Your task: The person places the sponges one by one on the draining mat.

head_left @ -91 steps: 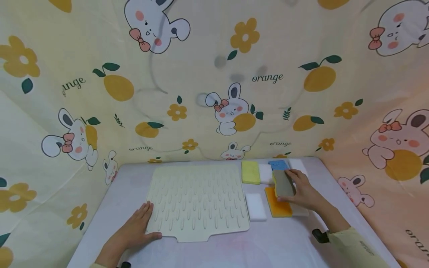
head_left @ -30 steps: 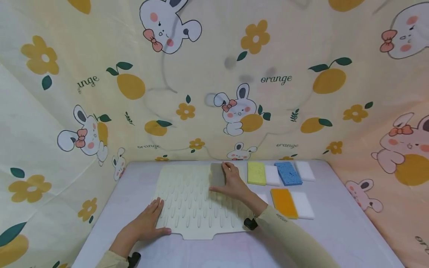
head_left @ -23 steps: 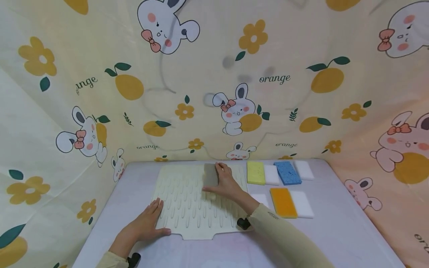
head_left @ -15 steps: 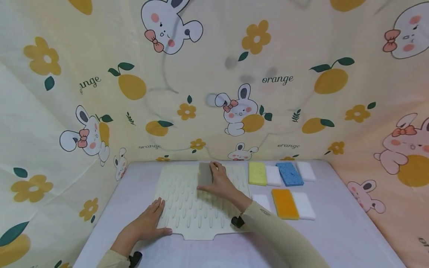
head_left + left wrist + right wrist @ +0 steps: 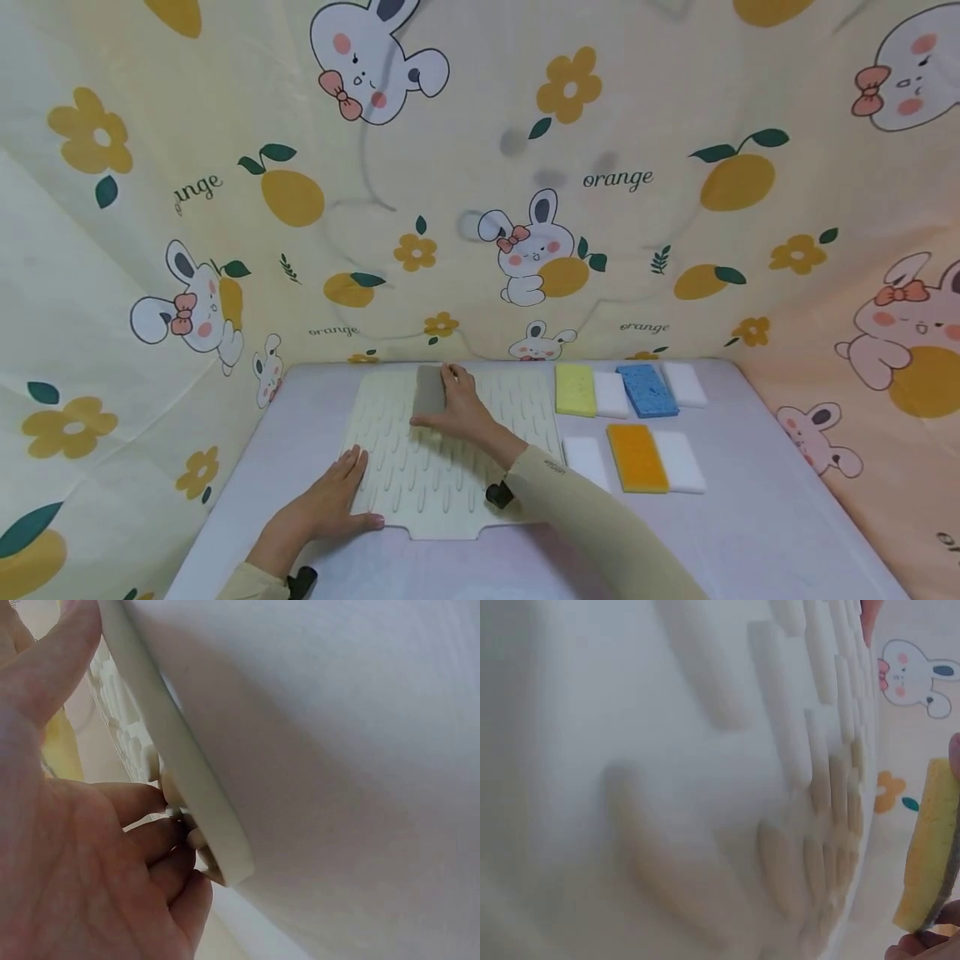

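My right hand [image 5: 468, 412] pinches a scouring sponge [image 5: 429, 392] by its ends, over the far left part of a cream ribbed drying mat [image 5: 517, 400]. The sponge's grey scrub face shows in the head view; its yellow foam side [image 5: 930, 840] is seen in the right wrist view, above the mat's ridges. My left hand [image 5: 322, 500] rests at the mat's near left corner, thumb along the front edge. In the left wrist view the left fingers [image 5: 135, 802] lie over the mat's raised edge, their tips partly hidden.
To the right of the mat lie a lime sponge [image 5: 574, 389], a blue sponge [image 5: 648, 390] and an orange sponge [image 5: 637, 458]. Several white sponge blocks [image 5: 678, 461] lie among them. A patterned cloth [image 5: 450, 167] surrounds the pale tabletop [image 5: 750, 517].
My right hand has carried the scouring sponge from among the sponges on the right leftward across the mat, uncovering the blue and orange ones. The left hand stays at the mat's corner.
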Demonstrator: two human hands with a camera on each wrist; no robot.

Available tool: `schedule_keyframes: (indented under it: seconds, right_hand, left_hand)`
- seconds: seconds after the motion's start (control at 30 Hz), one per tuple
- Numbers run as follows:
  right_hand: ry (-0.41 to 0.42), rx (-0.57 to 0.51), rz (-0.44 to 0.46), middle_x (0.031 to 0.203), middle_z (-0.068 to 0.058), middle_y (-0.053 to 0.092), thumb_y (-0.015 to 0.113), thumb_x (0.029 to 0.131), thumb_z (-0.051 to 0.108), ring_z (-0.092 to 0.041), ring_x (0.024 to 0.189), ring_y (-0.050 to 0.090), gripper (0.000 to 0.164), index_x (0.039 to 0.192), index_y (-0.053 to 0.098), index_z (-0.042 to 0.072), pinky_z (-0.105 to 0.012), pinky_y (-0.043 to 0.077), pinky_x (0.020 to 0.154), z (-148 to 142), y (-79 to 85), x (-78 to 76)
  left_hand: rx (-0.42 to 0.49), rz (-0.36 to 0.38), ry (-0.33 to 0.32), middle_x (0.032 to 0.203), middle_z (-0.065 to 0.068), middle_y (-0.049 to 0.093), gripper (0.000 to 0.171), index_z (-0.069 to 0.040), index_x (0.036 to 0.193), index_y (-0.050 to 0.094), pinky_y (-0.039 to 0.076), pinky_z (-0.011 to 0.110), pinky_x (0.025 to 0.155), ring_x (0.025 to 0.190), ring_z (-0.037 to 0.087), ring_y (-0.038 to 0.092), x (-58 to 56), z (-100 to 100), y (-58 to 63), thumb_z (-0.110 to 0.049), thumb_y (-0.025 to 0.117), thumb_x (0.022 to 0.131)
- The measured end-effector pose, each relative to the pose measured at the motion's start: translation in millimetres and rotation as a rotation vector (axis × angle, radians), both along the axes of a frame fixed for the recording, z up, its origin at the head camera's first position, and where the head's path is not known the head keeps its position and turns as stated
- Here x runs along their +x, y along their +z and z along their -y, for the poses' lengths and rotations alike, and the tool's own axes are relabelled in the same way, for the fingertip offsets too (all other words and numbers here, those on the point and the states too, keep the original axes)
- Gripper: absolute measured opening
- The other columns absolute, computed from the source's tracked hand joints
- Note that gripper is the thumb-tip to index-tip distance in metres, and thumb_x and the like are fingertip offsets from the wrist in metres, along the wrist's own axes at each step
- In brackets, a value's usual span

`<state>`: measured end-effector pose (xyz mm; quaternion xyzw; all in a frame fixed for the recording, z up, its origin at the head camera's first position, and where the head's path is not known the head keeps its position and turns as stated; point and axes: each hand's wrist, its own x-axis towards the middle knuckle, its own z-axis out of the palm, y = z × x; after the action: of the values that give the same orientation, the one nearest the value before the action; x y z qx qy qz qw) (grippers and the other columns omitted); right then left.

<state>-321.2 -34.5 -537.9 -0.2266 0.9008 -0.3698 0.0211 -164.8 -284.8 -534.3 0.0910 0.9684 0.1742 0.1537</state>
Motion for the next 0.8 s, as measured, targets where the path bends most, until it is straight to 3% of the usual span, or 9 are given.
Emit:
schedule_keyframes:
  seconds: [0.8]
  right_hand:
    - [-0.017,-0.081,0.101,0.172,-0.023,0.025,0.087,0.086,0.058,-0.038,0.149,0.040,0.121,0.169,0.022,-0.002,-0.051,0.053,0.111,49,-12.9,-12.3]
  left_hand:
    - [-0.009,-0.007,0.005,0.172,0.033,0.022,0.122,0.011,0.164,0.030,0.029,0.063,0.128,0.161,0.049,0.022,-2.2,0,-1.1,-0.063,0.085,0.083]
